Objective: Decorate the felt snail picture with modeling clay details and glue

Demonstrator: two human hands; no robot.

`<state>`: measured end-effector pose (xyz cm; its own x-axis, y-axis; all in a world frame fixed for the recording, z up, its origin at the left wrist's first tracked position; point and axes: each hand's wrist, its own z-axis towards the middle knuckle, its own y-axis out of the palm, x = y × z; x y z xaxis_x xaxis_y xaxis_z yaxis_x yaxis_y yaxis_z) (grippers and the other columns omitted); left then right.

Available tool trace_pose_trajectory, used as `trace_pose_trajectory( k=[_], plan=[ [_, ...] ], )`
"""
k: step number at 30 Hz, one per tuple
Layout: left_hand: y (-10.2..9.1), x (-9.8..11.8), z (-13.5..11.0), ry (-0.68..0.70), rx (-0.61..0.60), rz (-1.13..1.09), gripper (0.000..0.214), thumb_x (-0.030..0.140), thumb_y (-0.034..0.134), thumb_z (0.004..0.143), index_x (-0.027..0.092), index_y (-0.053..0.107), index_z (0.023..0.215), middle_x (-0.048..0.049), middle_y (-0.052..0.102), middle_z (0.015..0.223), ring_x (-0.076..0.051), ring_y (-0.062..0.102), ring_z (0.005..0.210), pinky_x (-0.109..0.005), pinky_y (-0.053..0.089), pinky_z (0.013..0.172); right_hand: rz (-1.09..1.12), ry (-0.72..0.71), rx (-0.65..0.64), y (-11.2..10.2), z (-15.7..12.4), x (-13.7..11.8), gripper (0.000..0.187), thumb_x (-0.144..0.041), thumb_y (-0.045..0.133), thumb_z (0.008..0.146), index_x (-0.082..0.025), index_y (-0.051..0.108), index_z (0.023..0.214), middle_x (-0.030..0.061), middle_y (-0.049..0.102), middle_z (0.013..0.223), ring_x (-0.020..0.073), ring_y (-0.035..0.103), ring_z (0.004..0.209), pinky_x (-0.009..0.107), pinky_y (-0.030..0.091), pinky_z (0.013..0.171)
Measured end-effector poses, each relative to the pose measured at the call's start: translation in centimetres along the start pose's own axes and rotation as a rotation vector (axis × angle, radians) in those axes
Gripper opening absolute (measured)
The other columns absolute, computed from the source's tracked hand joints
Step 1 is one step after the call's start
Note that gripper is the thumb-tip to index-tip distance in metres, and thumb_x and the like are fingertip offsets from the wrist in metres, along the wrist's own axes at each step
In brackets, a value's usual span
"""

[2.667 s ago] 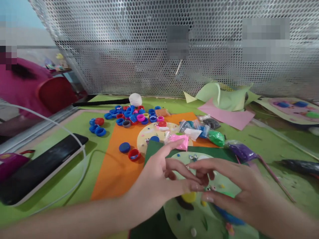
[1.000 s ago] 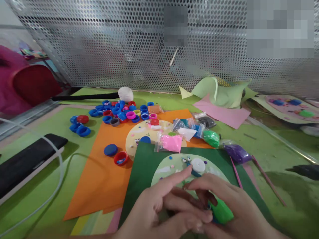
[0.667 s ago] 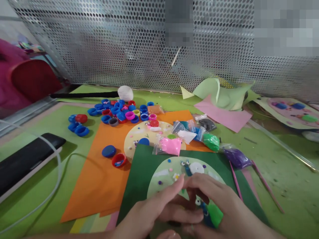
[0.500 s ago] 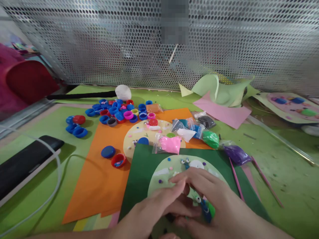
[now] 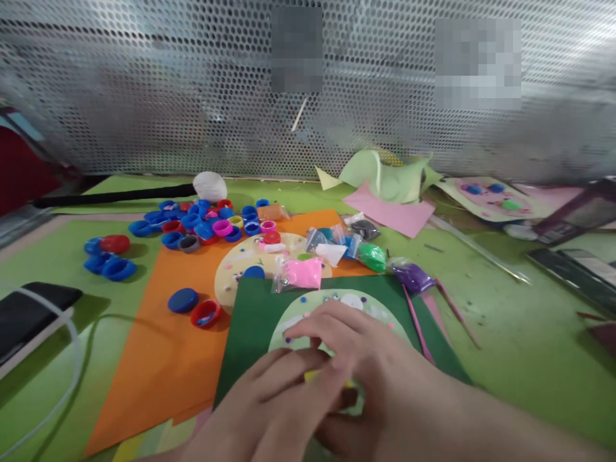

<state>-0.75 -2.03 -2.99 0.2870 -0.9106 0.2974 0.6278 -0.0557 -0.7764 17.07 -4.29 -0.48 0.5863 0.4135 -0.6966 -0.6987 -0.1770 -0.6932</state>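
Observation:
My left hand (image 5: 274, 398) and my right hand (image 5: 370, 359) meet over the near half of a pale green paper circle (image 5: 282, 330) on a dark green sheet (image 5: 235, 359). Both have bent fingers, the right crossing above the left, and they cover most of the circle. A bit of something yellow (image 5: 312, 375) shows between them; its shape is hidden, and I cannot tell which hand grips it. At the circle's far edge lie a white disc (image 5: 352, 301) and small coloured balls. Just beyond the sheet is a bag of pink clay (image 5: 302, 273).
Bottle caps (image 5: 192, 221) cluster at the back left. Bags of green clay (image 5: 372, 256) and purple clay (image 5: 412, 276) lie right of centre, near pink sticks (image 5: 418, 324). A black phone (image 5: 33, 314) and white cable (image 5: 67, 327) are at left. Perforated metal (image 5: 216, 83) stands behind.
The view has shifted right, showing a dark device at the right edge. My hands have drawn closer together, the right now over the left. The blue figure beside them is hidden; yellow now shows.

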Motion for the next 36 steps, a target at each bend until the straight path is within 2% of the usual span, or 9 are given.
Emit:
trace_pose_trajectory(
  k=[3, 7, 10, 15, 21, 25, 27, 31, 36],
  plan=[
    [0.5, -0.2, 0.9, 0.103, 0.117, 0.009, 0.059, 0.023, 0.039, 0.093, 0.014, 0.016, 0.146, -0.0042, 0.072, 0.087, -0.020, 0.067, 0.083, -0.028, 0.054, 0.078, -0.005, -0.001, 0.022, -0.5, 0.0, 0.0, 0.048, -0.015, 0.064, 0.061, -0.015, 0.055, 0.109, 0.0059, 0.061, 0.096, 0.0187, 0.056, 0.088, 0.030, 0.049, 0.077],
    [0.2, 0.7, 1.9, 0.144, 0.001, 0.002, 0.053, 0.014, 0.039, 0.091, 0.016, 0.025, 0.143, -0.0014, 0.071, 0.076, -0.019, 0.067, 0.072, -0.028, 0.054, 0.069, -0.086, 0.037, -0.091, -0.6, 0.5, -0.3, 0.056, -0.019, 0.063, 0.060, -0.010, 0.054, 0.114, 0.0112, 0.060, 0.101, 0.0233, 0.056, 0.089, 0.037, 0.051, 0.076],
    [-0.2, 0.9, 2.1, 0.082, -0.036, -0.015, 0.051, 0.013, 0.042, 0.089, 0.018, 0.032, 0.139, -0.0016, 0.071, 0.077, -0.020, 0.067, 0.073, -0.029, 0.055, 0.069, -0.122, 0.022, -0.147, -0.6, 0.8, -0.3, 0.054, -0.017, 0.062, 0.059, -0.009, 0.055, 0.112, 0.0123, 0.060, 0.103, 0.0252, 0.055, 0.093, 0.038, 0.051, 0.078],
    [-0.5, 0.5, 1.9, 0.057, 0.044, -0.111, 0.059, 0.016, 0.048, 0.083, 0.022, 0.033, 0.140, -0.0016, 0.071, 0.085, -0.020, 0.067, 0.077, -0.028, 0.055, 0.073, -0.121, -0.002, 0.006, -0.9, 0.3, 0.3, 0.043, -0.018, 0.061, 0.065, -0.015, 0.055, 0.108, 0.0079, 0.061, 0.106, 0.0200, 0.056, 0.095, 0.033, 0.050, 0.079],
    [-1.5, 1.3, 2.1, -0.199, -0.119, -0.274, 0.067, 0.015, 0.054, 0.080, 0.028, 0.030, 0.141, 0.0002, 0.072, 0.090, -0.019, 0.068, 0.079, -0.026, 0.055, 0.074, -0.124, 0.066, -0.060, -1.7, 0.2, 0.0, 0.036, -0.018, 0.065, 0.068, -0.019, 0.058, 0.103, 0.0060, 0.059, 0.107, 0.0179, 0.059, 0.091, 0.030, 0.050, 0.076],
    [-2.0, 1.0, 2.5, -0.343, -0.197, -0.409, 0.071, 0.016, 0.052, 0.080, 0.027, 0.022, 0.144, 0.0004, 0.072, 0.096, -0.016, 0.068, 0.081, -0.019, 0.054, 0.071, -0.129, 0.089, -0.021, -2.1, 0.1, 0.2, 0.028, -0.018, 0.068, 0.068, -0.020, 0.060, 0.095, 0.0037, 0.061, 0.100, 0.0162, 0.060, 0.092, 0.026, 0.049, 0.077],
    [-1.9, 1.0, 2.6, -0.383, -0.237, -0.418, 0.070, 0.016, 0.052, 0.079, 0.025, 0.025, 0.143, -0.0012, 0.072, 0.097, -0.016, 0.068, 0.082, -0.020, 0.053, 0.073, -0.133, 0.082, -0.022, -2.0, 0.1, 0.3, 0.026, -0.019, 0.069, 0.069, -0.020, 0.061, 0.094, 0.0032, 0.061, 0.098, 0.0161, 0.060, 0.091, 0.025, 0.050, 0.076],
    [-1.6, 1.3, 2.6, -0.366, -0.338, -0.391, 0.068, 0.017, 0.055, 0.076, 0.022, 0.033, 0.140, -0.0046, 0.072, 0.100, -0.021, 0.067, 0.088, -0.027, 0.052, 0.081, -0.123, 0.014, -0.059, -1.6, 0.0, 0.4, 0.026, -0.025, 0.069, 0.071, -0.019, 0.063, 0.096, 0.0037, 0.062, 0.103, 0.0163, 0.060, 0.095, 0.025, 0.048, 0.082],
    [-1.6, 0.6, 2.4, -0.384, -0.293, -0.517, 0.077, 0.013, 0.051, 0.082, 0.035, 0.011, 0.144, 0.0054, 0.072, 0.102, -0.014, 0.066, 0.094, -0.019, 0.051, 0.078, -0.194, 0.131, -0.017, -2.2, -0.6, 0.2, 0.040, -0.027, 0.071, 0.067, -0.020, 0.060, 0.106, 0.0055, 0.060, 0.113, 0.0180, 0.060, 0.099, 0.024, 0.051, 0.079]
  ],
)
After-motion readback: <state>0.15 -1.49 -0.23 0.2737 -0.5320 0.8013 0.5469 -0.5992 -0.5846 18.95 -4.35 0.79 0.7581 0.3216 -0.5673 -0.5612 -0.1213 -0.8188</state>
